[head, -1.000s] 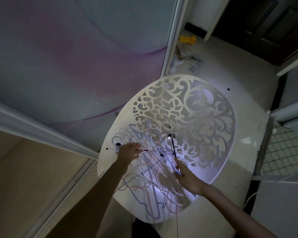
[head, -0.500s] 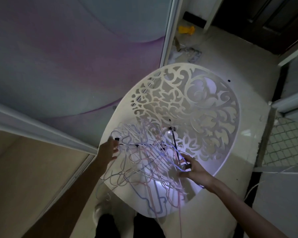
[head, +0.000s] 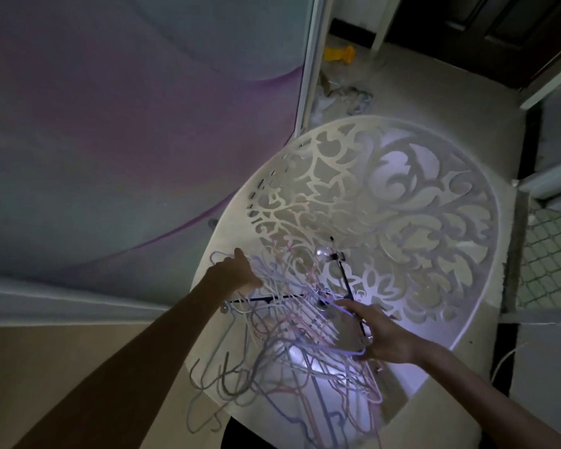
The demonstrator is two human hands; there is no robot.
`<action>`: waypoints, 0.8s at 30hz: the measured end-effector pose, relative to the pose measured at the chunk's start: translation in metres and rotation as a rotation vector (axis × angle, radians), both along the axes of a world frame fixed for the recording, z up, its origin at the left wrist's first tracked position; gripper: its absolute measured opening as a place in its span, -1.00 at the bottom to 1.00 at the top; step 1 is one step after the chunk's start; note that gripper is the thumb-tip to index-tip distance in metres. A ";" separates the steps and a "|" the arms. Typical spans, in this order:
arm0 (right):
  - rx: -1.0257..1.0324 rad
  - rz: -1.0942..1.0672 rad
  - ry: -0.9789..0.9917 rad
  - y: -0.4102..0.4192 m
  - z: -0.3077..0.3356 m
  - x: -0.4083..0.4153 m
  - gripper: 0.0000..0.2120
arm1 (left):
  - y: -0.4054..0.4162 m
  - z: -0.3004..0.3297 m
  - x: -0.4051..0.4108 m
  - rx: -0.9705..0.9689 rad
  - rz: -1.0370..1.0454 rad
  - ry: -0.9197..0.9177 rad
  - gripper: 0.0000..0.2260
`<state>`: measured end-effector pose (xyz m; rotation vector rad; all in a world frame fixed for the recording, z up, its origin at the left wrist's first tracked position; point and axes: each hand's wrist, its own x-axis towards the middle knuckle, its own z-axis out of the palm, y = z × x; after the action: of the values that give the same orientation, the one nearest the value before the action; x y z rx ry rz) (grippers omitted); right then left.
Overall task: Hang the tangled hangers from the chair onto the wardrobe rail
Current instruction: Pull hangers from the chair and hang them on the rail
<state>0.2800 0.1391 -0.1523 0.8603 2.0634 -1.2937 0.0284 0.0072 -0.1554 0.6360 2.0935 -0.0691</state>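
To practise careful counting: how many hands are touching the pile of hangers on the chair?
2. The left hand grips the hangers at the tangle's upper left edge; the right hand holds them at the right side, over the white chair.

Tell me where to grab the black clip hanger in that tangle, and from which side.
Grip the black clip hanger on its bare bar just below the upper clip, coming from the right above the chair. That stretch stands clear of the pastel hangers; lower down it crosses them, where the left hand and right hand already hold.
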 end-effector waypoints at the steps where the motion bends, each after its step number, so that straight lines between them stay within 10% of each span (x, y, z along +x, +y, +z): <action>1: 0.046 0.044 -0.049 0.005 -0.007 -0.007 -0.23 | -0.005 -0.014 -0.001 0.009 -0.090 0.111 -0.27; 8: -0.096 0.528 -0.436 0.045 -0.003 -0.076 -0.21 | -0.013 -0.050 -0.020 0.168 -0.540 0.419 -0.65; 13: 0.190 0.147 -0.232 0.056 -0.052 -0.153 -0.57 | -0.011 -0.066 -0.031 0.396 -0.470 0.410 -0.53; 18: 0.248 0.038 -0.261 0.013 -0.108 -0.181 -0.20 | -0.009 -0.081 -0.036 0.355 -0.530 0.242 -0.34; 24: 0.272 0.028 -0.224 0.020 -0.130 -0.178 -0.20 | 0.000 -0.088 -0.041 0.352 -0.429 0.167 -0.40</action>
<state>0.1017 0.1594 -0.2819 1.0387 2.0890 -0.8683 -0.0125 0.0072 -0.2432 1.3272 2.1109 0.0066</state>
